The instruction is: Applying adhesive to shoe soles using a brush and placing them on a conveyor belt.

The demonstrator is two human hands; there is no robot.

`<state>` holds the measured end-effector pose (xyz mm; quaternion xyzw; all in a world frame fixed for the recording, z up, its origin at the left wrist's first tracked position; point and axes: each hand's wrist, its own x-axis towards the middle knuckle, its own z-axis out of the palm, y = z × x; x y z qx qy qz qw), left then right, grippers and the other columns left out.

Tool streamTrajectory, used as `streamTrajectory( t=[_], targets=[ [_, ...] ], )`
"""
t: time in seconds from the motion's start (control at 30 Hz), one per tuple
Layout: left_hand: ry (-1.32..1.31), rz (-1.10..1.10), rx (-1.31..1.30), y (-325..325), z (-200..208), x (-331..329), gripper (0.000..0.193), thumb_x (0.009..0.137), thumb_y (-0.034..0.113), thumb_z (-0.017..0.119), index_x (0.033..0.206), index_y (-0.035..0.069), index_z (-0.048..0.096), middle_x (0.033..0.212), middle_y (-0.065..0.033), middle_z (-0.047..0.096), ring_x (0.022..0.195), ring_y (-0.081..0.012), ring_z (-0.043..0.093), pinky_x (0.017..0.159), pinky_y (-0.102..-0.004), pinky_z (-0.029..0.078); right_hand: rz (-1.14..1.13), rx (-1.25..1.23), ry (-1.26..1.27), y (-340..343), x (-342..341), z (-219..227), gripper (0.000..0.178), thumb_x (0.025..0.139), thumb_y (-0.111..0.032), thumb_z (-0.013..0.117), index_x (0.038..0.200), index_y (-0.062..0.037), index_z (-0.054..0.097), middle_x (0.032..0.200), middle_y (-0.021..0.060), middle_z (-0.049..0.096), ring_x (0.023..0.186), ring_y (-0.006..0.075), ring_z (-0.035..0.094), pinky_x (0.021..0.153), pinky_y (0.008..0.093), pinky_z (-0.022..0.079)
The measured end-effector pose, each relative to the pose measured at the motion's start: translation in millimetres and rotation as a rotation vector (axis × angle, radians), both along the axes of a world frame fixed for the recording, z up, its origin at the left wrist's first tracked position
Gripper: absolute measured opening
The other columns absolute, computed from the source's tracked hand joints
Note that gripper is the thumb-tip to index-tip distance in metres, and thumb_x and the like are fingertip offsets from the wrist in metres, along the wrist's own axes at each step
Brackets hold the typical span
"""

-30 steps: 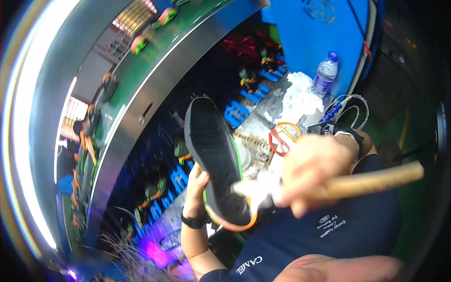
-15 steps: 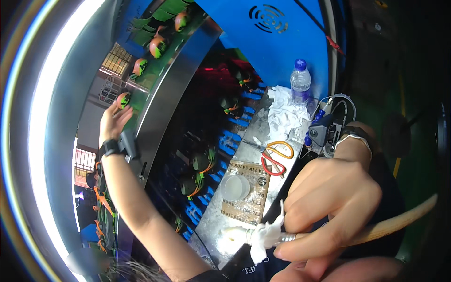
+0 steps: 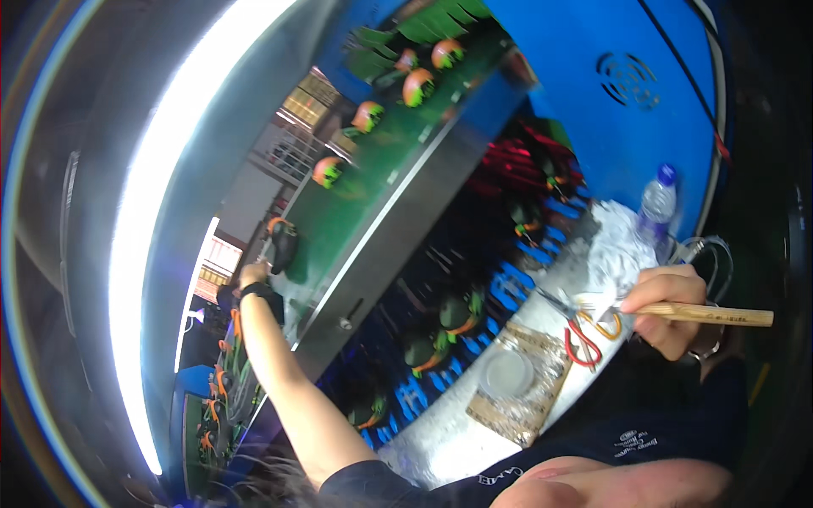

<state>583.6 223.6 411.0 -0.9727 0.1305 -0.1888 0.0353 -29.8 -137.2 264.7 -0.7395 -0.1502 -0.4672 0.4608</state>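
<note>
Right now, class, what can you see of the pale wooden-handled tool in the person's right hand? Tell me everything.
The pale wooden-handled tool has a straight tan stick with small dark markings, ending bluntly toward picture right. Its other end carries something whitish, too blurred to identify. It lies nearly level across the picture, clasped in the right-hand grip. The whitish end shows near the crumpled white cloth; whether they touch is unclear.

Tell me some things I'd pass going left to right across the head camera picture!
Left hand, dark shoe with orange trim, round whitish container, scissors with red and orange handles, right hand, wooden handle poking out from it.
</note>
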Motion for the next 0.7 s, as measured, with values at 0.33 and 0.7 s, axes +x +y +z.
streamTrajectory(
  t=[0.33, 0.7],
  targets=[
    [0.278, 0.204, -0.614, -3, -9, 4, 0.031, 0.074, 0.025, 0.047, 0.091, 0.001, 0.057, 0.080, -0.0243, 0.057, 0.079, -0.0345, 0.055, 0.069, -0.0363, 0.043, -0.234, 0.471, 0.319, -5, -17, -60, 0.013, 0.072, -0.010, 0.051, 0.073, 0.0024, 0.055, 0.062, 0.0068, 0.054, 0.054, 0.0098, 0.048, 0.049, 0.0222, 0.036],
    [0.184, -0.304, 0.198, -40, 37, -250, 0.072, 0.050, 0.030, 0.074, 0.110, 0.004, 0.045, 0.091, -0.0216, 0.052, 0.084, -0.0297, 0.053, 0.074, -0.0364, 0.043, 0.106, 0.492, 0.431, 17, 19, -75, 0.013, 0.077, -0.008, 0.051, 0.079, 0.0033, 0.057, 0.059, 0.0027, 0.051, 0.053, 0.0054, 0.043, 0.047, 0.0194, 0.032]
  ],
)
